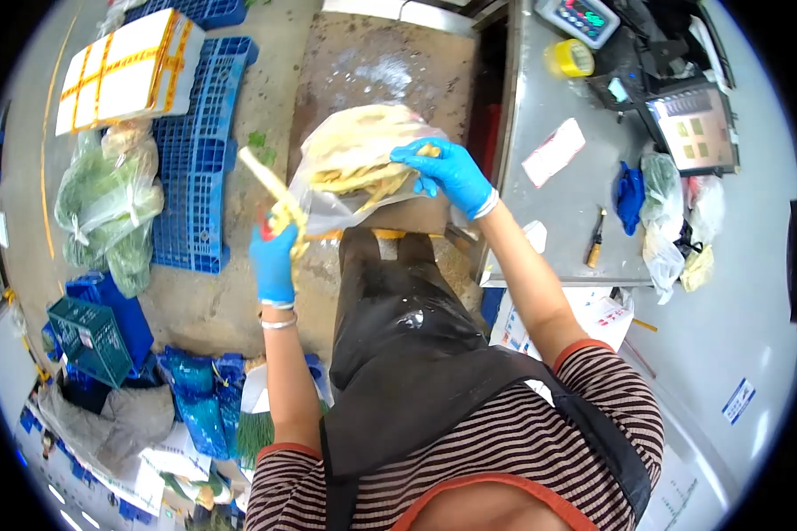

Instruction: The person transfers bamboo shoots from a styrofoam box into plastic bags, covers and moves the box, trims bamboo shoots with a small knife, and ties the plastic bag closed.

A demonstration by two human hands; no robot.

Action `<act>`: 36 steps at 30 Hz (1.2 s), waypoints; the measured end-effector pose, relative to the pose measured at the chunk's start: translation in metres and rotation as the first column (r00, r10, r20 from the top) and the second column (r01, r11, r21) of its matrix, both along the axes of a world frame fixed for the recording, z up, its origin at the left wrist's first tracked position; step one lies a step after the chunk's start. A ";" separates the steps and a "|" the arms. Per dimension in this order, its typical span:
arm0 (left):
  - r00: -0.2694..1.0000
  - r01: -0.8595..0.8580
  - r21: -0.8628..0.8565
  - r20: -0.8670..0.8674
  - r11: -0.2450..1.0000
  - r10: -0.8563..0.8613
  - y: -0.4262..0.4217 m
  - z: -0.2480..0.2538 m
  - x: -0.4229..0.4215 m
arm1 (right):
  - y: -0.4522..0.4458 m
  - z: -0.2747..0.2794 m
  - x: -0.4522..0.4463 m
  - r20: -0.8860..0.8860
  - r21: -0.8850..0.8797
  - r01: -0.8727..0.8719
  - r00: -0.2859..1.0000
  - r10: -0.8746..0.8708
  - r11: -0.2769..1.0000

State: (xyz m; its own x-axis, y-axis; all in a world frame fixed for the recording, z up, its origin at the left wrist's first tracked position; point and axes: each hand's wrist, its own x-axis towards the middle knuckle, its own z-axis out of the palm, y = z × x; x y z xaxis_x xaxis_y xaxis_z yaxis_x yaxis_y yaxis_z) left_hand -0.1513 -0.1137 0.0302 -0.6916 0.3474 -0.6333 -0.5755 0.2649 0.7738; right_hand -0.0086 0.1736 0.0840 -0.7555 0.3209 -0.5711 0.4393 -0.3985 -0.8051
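Both my hands wear blue gloves. My left hand (pixel 274 263) is closed around a long pale yellow vegetable stalk (pixel 274 183), which points up and to the left. Lower down it bunches into knobbly yellow strips, and a bit of red shows by the fingers. Ahead of me a clear plastic bag (pixel 350 133) holds several pale yellow pieces (pixel 359 180). At the bag's right side, my right hand (pixel 456 177) pinches its edge; a small yellow piece shows by the fingertips. I cannot tell exactly which vegetable this is.
A steel table (pixel 540 221) on the right carries a scale (pixel 580 19), yellow tape roll (pixel 571 58), paper slip (pixel 553 152), wood-handled tool (pixel 596 243) and screen (pixel 692 131). On the left are blue pallets (pixel 190 190), a taped white box (pixel 128 71), bagged greens (pixel 111 208) and a green crate (pixel 90 341).
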 end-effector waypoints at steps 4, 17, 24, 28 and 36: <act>0.970 -0.029 0.034 -0.241 0.999 0.036 -0.002 0.029 0.002 | -0.005 0.040 0.032 0.061 0.058 0.149 0.986 -0.153 0.987; 0.710 0.658 0.461 -0.114 0.596 -0.695 0.085 0.100 0.080 | -0.078 0.139 0.065 0.137 0.092 0.042 0.989 -0.055 0.995; 0.624 0.748 0.288 0.001 0.598 -0.781 0.085 0.115 0.119 | -0.100 0.108 0.090 -0.002 -0.044 0.406 0.913 -0.407 0.913; 0.512 0.822 0.267 0.043 0.503 -0.858 0.093 0.101 0.122 | -0.089 0.122 0.116 -0.045 -0.115 0.304 0.949 -0.311 0.946; 0.329 0.817 0.446 0.158 0.365 -0.931 0.124 0.096 0.167 | -0.031 0.120 0.261 -0.111 0.412 0.621 0.761 -0.639 0.667</act>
